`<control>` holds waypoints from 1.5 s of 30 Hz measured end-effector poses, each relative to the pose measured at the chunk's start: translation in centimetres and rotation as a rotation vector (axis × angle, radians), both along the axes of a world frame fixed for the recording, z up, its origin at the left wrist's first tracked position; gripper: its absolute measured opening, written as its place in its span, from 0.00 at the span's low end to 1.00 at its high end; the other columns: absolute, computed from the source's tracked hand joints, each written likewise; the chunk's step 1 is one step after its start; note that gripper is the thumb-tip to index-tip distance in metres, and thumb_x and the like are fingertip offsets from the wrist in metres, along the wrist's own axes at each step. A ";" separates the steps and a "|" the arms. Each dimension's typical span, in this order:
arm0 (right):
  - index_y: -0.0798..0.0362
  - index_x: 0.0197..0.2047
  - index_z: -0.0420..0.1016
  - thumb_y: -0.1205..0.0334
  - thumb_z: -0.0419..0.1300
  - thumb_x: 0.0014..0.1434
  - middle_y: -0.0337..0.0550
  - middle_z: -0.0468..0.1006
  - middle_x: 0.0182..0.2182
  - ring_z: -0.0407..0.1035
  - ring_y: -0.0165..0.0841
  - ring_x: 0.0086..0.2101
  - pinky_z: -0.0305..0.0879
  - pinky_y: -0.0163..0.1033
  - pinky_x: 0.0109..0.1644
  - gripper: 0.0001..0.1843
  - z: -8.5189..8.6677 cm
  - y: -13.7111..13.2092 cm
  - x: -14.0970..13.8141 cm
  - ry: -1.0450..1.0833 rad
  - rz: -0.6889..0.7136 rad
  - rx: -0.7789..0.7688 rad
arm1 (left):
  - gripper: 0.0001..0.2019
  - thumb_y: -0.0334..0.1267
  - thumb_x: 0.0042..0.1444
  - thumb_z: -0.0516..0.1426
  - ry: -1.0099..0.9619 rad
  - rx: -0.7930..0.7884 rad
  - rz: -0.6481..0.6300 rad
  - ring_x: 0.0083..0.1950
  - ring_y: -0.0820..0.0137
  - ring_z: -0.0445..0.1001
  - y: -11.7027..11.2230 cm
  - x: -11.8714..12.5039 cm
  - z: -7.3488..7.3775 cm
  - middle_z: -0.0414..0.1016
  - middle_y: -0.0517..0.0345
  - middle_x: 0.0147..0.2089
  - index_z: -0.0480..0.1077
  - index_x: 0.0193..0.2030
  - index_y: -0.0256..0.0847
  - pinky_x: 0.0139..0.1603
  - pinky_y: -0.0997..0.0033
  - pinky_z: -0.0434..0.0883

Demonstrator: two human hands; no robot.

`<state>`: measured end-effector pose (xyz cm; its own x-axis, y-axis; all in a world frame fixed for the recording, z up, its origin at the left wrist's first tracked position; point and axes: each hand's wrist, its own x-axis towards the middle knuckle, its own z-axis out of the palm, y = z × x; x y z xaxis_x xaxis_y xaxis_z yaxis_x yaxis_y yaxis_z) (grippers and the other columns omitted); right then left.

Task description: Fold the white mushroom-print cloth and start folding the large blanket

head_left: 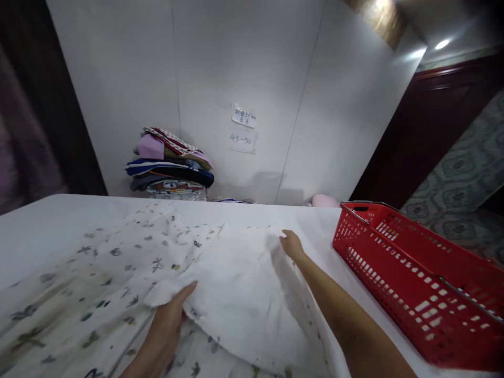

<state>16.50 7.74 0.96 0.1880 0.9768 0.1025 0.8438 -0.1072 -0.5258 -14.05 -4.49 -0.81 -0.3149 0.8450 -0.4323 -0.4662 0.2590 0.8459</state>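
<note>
Both hands on the printed sheet, red basket close by.

Left hand (167, 317) pinches the folded corner of the printed sheet (220, 283), well left of the red basket (417, 283); right hand (292, 244) lies open, palm down, on the fold's far edge, nearer the basket. The risk, I'd say: a thin pinch slips and the fold springs open, or loose cloth bunches under the flat palm.

Under our left hand (167, 320) we see soft matt printed cloth (118, 273); right of our right hand (292, 244), a glossy red plastic basket (413, 278).
</note>
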 end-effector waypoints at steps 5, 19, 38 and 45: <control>0.62 0.43 0.74 0.61 0.55 0.60 0.58 0.75 0.41 0.69 0.43 0.46 0.65 0.44 0.48 0.14 -1.3 4.1 3.4 -0.043 -0.229 -0.212 | 0.20 0.35 0.46 0.62 0.077 0.079 0.117 0.57 0.61 0.68 0.3 -0.8 0.7 0.75 0.55 0.50 0.70 0.49 0.41 0.61 0.57 0.64; 0.57 0.42 0.68 0.56 0.51 0.60 0.40 0.73 0.32 0.67 0.29 0.31 0.63 0.31 0.32 0.14 1.9 0.0 -4.5 0.358 0.108 0.112 | 0.16 0.48 0.50 0.58 0.650 0.165 -0.106 0.49 0.57 0.73 0.1 -2.2 0.1 0.78 0.53 0.43 0.75 0.41 0.41 0.52 0.59 0.68; 0.54 0.46 0.71 0.58 0.51 0.62 0.33 0.65 0.20 0.58 0.26 0.21 0.55 0.31 0.26 0.14 -0.7 -13.0 -13.6 0.440 0.642 0.344 | 0.09 0.41 0.48 0.56 0.382 0.284 -0.265 0.17 0.76 0.64 -2.7 1.8 4.0 0.62 0.69 0.19 0.63 0.32 0.39 0.20 0.77 0.62; 0.53 0.32 0.71 0.62 0.50 0.62 0.42 0.68 0.29 0.64 0.30 0.31 0.61 0.34 0.34 0.11 0.2 -13.5 -13.6 0.309 0.738 0.476 | 0.06 0.37 0.50 0.53 0.529 0.340 -0.340 0.22 0.75 0.66 -3.8 2.8 3.7 0.59 0.68 0.19 0.58 0.28 0.41 0.23 0.78 0.61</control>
